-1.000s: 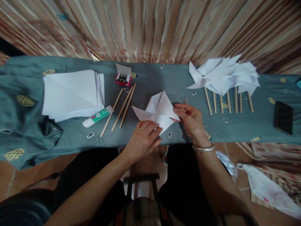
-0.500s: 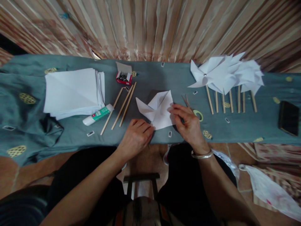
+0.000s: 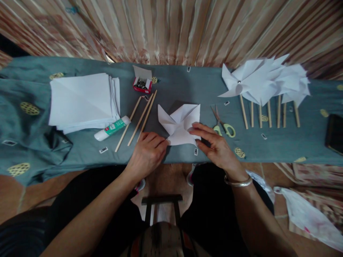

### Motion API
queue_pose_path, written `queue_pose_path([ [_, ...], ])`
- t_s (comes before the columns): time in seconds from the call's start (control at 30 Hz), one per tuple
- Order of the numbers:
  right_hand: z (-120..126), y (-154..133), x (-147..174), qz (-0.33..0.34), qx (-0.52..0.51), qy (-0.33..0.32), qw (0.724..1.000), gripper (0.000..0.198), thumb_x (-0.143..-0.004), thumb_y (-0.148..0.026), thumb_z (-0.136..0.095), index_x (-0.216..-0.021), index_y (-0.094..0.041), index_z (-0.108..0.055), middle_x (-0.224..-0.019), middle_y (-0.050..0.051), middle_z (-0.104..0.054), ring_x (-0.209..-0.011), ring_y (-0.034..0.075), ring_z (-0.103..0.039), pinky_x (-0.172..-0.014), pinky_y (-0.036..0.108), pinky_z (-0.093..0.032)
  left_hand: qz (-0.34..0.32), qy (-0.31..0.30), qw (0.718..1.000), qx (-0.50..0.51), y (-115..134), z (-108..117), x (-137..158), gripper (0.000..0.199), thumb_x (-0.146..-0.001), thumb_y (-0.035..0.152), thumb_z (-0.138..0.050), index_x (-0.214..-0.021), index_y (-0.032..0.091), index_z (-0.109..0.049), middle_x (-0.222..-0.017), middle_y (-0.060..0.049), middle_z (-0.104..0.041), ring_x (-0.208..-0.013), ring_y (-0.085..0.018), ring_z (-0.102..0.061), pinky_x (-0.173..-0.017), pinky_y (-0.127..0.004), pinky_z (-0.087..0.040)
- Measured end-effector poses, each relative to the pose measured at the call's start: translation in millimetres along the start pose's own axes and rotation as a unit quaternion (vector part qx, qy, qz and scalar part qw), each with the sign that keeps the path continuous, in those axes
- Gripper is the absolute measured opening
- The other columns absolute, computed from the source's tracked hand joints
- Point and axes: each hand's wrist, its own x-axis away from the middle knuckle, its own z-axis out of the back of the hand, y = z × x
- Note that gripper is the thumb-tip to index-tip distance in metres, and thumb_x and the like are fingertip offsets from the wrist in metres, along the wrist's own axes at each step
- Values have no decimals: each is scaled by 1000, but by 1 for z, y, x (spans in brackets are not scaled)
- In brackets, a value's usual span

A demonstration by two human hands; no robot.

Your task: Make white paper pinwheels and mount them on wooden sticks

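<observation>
A white paper pinwheel (image 3: 180, 132) with folded blades lies on the cloth in front of me. My left hand (image 3: 150, 149) pinches its lower left corner between thumb and fingertips. On its right side rests my right hand (image 3: 215, 145), fingers stretched over the paper and thumb apart from them near the lower right corner. Just beyond the right hand lie scissors (image 3: 223, 125) with light green handles, blades pointing away from me. To the left are wooden sticks (image 3: 139, 119), lying side by side, and a green and white glue stick (image 3: 112, 128).
A stack of white paper (image 3: 81, 101) sits at the left. Behind the sticks, a small red box (image 3: 142, 85) stands open with metal pieces inside. Several pinwheels on sticks (image 3: 257, 80) overlap at the right. A dark phone (image 3: 334, 134) lies near the right edge. A curtain (image 3: 171, 32) hangs behind the table.
My left hand has shifted slightly left, still at the pinwheel's corner. The right hand has moved lower along the right side, uncovering the scissors. The view has shifted slightly.
</observation>
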Motion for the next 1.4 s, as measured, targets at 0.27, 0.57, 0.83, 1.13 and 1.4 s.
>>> queue_pose_path([
  [0.27,0,0,-1,-8,-32,3,999,31,-86,-22,-64,-115,-28,-70,-135,5,-61,-130,23,-53,-113,46,-39,-12,-1,999,31,19,-10,-11,24,-93,17,-53,-114,10,-61,-108,-12,-69,-94,-25,-60,-77,-39,-48],
  [0.57,7,-4,0,-19,-137,2,990,21,-82,-30,-72,-103,-29,-74,-128,5,-66,-124,23,-58,-109,47,-44,-29,-2,998,56,24,-17,-13,22,-92,9,-48,-112,10,-60,-98,-9,-68,-90,-21,-61,-80,-34,-52],
  [0.83,-5,-10,-2,-82,-111,-2,990,14,-85,-30,-67,-93,-25,-76,-95,3,-77,-89,19,-71,-84,36,-56,-24,-8,998,66,28,-18,-10,26,-92,10,-48,-118,9,-56,-97,-10,-68,-90,-21,-62,-81,-35,-54],
  [1.13,-21,-16,-9,-101,-17,85,991,32,-83,-33,-68,-115,-24,-68,-87,2,-75,-79,18,-69,-78,34,-57,-13,-11,994,106,27,-21,-8,31,-94,13,-48,-124,11,-53,-99,-9,-67,-93,-20,-62,-85,-36,-55],
  [1.4,-28,-23,-15,-59,77,101,990,28,-87,-30,-63,-114,-23,-66,-96,5,-75,-88,21,-70,-84,36,-56,-5,-9,993,115,27,-22,-9,24,-94,11,-48,-115,10,-60,-101,-10,-66,-94,-20,-60,-84,-34,-56],
])
